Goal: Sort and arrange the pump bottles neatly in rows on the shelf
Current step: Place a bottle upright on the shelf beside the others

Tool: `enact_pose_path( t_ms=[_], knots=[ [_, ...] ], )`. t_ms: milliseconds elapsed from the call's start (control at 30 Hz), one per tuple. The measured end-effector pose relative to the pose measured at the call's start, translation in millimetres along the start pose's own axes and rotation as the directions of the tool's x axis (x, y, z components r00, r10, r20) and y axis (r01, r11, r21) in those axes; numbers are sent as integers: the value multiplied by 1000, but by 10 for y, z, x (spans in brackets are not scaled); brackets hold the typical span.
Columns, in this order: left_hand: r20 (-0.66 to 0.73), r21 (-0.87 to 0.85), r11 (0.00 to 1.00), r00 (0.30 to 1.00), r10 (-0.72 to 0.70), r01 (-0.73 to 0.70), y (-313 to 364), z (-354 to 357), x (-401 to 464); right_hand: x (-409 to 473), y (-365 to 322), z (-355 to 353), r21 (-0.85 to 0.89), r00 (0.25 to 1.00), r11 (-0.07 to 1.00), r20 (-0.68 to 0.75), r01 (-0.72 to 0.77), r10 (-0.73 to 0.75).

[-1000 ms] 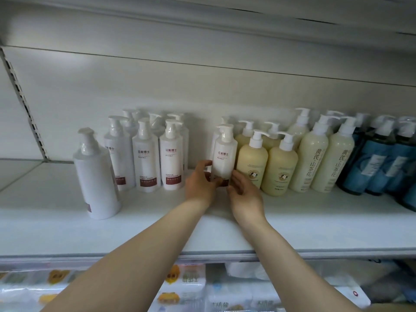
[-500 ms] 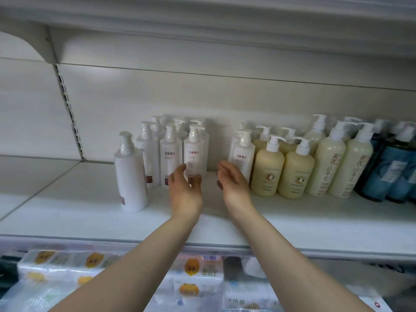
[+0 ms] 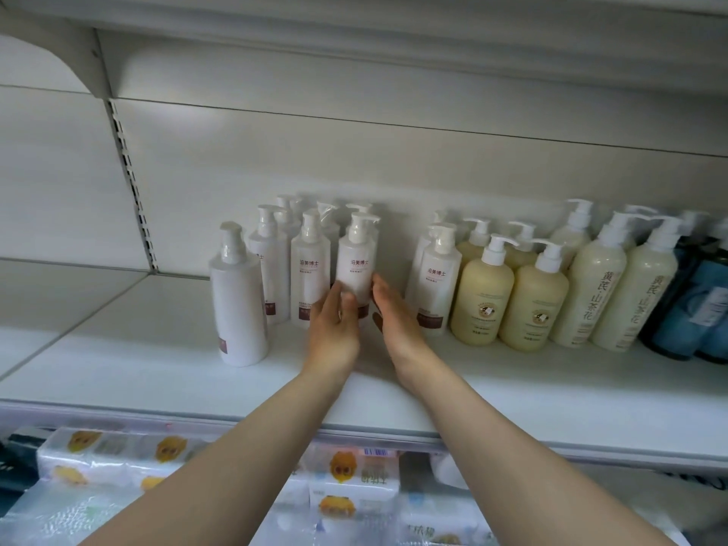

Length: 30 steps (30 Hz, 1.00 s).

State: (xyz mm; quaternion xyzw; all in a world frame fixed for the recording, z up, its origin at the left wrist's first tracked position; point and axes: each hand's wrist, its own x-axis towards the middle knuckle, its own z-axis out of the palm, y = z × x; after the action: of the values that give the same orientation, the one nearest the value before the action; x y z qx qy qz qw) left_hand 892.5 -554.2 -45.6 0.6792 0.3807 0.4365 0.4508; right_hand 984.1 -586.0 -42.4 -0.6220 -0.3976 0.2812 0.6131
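- Reaching onto the white shelf (image 3: 118,360), both hands meet at one white pump bottle (image 3: 356,258) with red lettering, which stands upright in the front row of the white group.
- Left hand (image 3: 335,333): its fingers point up along the lower front and left side of that white pump bottle, thumb laid against the label; they touch it with only a slight curl, and whether they truly grip it cannot be told.
- Right hand (image 3: 396,321): fingers straight and together, held flat just beside the right side of the same bottle; whether they touch it is unclear.
- Left of the handled bottle stand more white bottles (image 3: 309,269) in close rows, and further left a larger plain white bottle (image 3: 238,305) stands alone, nearer the shelf's front edge.
- Right of the handled bottle, across a gap, another white labelled bottle (image 3: 437,281) stands, then cream round bottles (image 3: 482,301), tall pale yellow bottles (image 3: 591,293) and blue bottles (image 3: 705,309) at the far right.
- Below the shelf lie wrapped tissue packs (image 3: 118,459).
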Motion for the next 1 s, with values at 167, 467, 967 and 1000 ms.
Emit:
enact_pose_path(
  t_ms=[167,467,967,1000],
  knots=[
    [26,-66,997,999,-26,28,3,3,-2,-24,30,-31,6,1000,1000,-1,27,-27],
    [45,-154,982,994,-102,107,-13,26,83,17,-13,20,15,998,998,-19,57,-56],
    [70,-246,961,991,-114,128,30,143,240,168,115,15,135,999,990,13,50,-52],
    [77,-261,955,989,-127,143,1,167,308,200,113,10,147,999,988,18,40,-43]
  ],
)
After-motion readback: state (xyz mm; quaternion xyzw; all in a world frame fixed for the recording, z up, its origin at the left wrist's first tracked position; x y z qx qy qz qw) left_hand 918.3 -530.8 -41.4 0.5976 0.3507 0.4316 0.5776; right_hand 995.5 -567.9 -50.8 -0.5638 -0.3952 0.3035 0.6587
